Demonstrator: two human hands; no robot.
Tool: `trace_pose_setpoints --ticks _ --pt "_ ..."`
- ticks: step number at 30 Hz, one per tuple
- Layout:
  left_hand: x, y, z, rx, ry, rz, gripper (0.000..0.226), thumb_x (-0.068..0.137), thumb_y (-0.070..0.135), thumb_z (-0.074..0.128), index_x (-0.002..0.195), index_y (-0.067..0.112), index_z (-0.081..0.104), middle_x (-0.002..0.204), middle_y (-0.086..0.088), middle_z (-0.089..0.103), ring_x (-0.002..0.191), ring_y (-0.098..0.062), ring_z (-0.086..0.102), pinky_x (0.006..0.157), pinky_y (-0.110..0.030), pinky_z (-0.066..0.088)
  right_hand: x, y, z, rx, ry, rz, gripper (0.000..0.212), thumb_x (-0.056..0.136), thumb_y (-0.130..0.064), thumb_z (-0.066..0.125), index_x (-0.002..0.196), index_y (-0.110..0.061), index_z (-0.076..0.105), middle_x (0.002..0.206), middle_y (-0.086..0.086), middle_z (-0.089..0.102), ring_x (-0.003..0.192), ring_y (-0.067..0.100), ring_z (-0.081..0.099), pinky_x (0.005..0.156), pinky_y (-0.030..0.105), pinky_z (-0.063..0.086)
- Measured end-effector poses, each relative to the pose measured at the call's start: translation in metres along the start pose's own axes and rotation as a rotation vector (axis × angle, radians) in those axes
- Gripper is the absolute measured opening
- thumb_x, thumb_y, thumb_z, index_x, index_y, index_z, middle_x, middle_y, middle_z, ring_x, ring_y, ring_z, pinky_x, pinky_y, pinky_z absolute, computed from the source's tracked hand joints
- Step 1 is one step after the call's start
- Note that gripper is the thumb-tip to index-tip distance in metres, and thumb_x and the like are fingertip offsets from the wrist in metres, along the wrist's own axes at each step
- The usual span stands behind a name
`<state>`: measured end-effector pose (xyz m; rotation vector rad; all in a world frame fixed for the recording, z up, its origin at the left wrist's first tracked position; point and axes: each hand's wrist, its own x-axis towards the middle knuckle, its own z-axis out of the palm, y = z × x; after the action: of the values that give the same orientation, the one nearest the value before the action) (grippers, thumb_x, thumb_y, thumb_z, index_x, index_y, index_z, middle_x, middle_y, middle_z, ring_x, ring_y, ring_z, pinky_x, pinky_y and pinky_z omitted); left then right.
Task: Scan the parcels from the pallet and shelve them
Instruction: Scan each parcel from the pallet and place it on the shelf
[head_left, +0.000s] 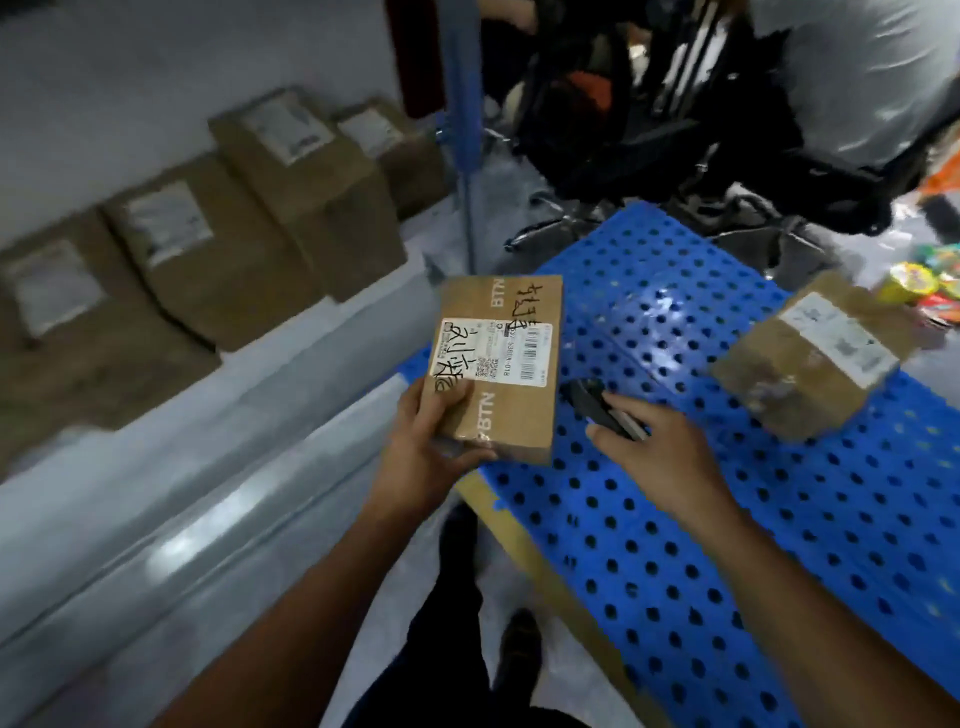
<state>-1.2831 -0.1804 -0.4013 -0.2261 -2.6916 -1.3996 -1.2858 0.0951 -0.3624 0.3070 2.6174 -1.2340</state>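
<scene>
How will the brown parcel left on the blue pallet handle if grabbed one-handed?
The parcel looks boxy and stiff, but its glossy, wrinkled tape wrap is probably slippery. Lying flat on the pallet, it should not roll. Bulkier than the flat box in the left hand, and with the right hand holding a dark device, it may grip awkwardly.

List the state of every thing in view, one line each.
Held parcel, lifted, label facing up.
Left hand, grips its near corner.
Right hand, holds the scanner.
Scanner, beside the held parcel.
Second parcel, lying on the pallet, label up.
Pallet, bearing one parcel.
Shelved parcels, four in a row.
</scene>
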Motion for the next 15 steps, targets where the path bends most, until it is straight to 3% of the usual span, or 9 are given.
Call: trace_pose_setpoints --ticks 5,9,12,15 --pt "-0.103 -0.021 -0.061 0.059 0.207 -0.221 0.09 0.061 0.025 0.097 0.14 0.02 0.055 0.154 -0.013 0.037 0.14 -0.025 0.041 0.111 -0.032 0.043 -0.024 -0.04 0.071 -0.014 -0.233 -0.136 0.051 0.087 -0.046 0.073 0.136 -0.037 0.06 0.132 -0.009 0.063 0.079 -0.006 0.06 0.063 0.018 0.05" --pt "-0.186 -0.041 -0.114 0.078 0.38 -0.361 0.087 0.061 0.024 0.097 0.138 0.019 0.057 0.152 -0.01 0.039 0.137 -0.022 0.044 0.11 -0.035 0.045 -0.051 -0.086 0.144 -0.066 -0.397 -0.263 0.05 0.082 -0.047 0.075 0.13 -0.037 0.065 0.125 -0.009 0.068 0.081 -0.007 0.06 0.066 0.022 0.051" --pt "-0.245 -0.057 -0.151 0.082 0.495 -0.448 0.085 0.062 0.027 0.096 0.135 0.033 0.053 0.151 -0.001 0.036 0.132 -0.008 0.041 0.107 -0.012 0.038 -0.081 -0.121 0.198 -0.097 -0.504 -0.338 0.05 0.08 -0.045 0.078 0.128 -0.035 0.068 0.123 -0.008 0.069 0.099 0.007 0.065 0.076 0.027 0.05" --pt "-0.303 -0.075 -0.184 0.099 0.583 -0.529 0.083 0.063 0.029 0.095 0.135 0.036 0.054 0.15 -0.002 0.04 0.125 0.001 0.04 0.095 0.004 0.033 -0.116 -0.153 0.246 -0.139 -0.567 -0.397 0.048 0.077 -0.044 0.079 0.123 -0.035 0.071 0.113 -0.008 0.073 0.102 0.012 0.067 0.083 0.03 0.052"
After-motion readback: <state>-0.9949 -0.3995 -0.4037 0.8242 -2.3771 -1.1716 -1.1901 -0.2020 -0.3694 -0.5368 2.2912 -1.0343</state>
